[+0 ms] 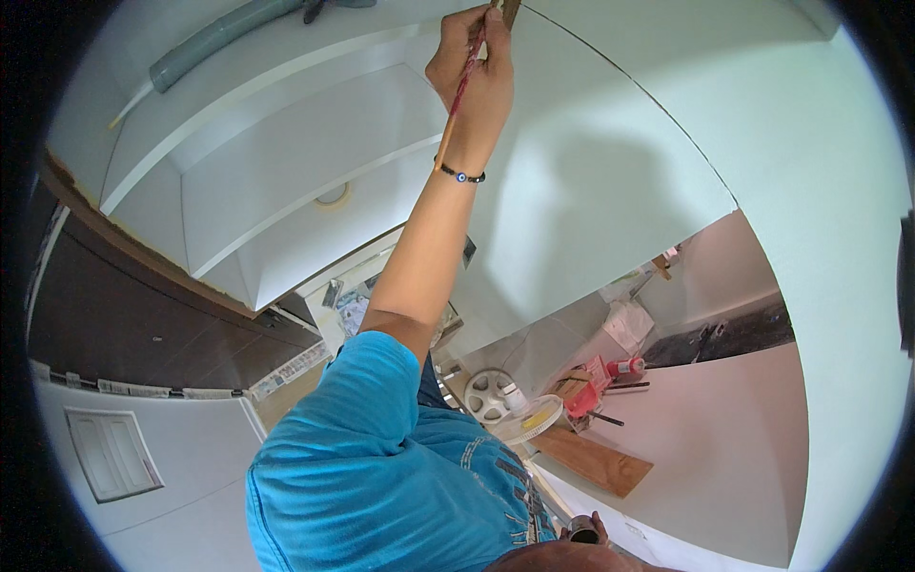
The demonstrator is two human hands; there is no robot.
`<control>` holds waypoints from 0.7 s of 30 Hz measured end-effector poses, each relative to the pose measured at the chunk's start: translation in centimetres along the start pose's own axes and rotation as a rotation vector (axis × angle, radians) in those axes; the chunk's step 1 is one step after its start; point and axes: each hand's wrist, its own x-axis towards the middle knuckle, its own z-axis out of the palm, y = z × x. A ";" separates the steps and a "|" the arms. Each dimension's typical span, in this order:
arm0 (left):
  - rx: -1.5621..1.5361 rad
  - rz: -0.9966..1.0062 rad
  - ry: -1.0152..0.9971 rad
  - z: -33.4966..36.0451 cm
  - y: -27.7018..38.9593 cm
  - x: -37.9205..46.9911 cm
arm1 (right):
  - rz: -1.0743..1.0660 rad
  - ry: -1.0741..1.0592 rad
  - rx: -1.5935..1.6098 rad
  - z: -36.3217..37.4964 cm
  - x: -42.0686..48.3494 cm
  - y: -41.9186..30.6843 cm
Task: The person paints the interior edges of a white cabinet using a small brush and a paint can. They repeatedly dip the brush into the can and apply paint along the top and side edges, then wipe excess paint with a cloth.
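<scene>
My left hand (pixel 475 64) is raised at the top of the view. It grips a slim wooden stick (pixel 462 89) stained dark red, which looks like a brush handle and runs back over the wrist. A brown piece (pixel 510 13) by the fingertips is cut off by the frame edge. A beaded bracelet (pixel 461 176) circles that wrist. Beside the hand stretches a pale panel (pixel 572 193). Low in the view, my right hand (pixel 600 530) is partly hidden and holds a small open can (pixel 584 530) with a dark inside.
A pale shelf unit (pixel 300 143) stands left of the arm, with a grey tube (pixel 221 43) and a tape-like ring (pixel 332 196). Below are a white fan (pixel 532 420), a red crate (pixel 590 390) and a wooden board (pixel 597 461). A dark seam (pixel 647 93) crosses the pale surface.
</scene>
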 end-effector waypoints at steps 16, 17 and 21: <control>-0.021 0.091 0.060 0.3 -0.2 1.2 | -0.046 0.001 -0.060 1.0 -0.2 0.3; -0.043 0.155 0.078 0.6 -0.3 1.9 | -0.047 -0.002 -0.064 1.2 -0.2 0.2; 0.012 0.013 -0.030 1.4 1.5 3.0 | -0.053 0.001 -0.050 0.5 -0.2 0.5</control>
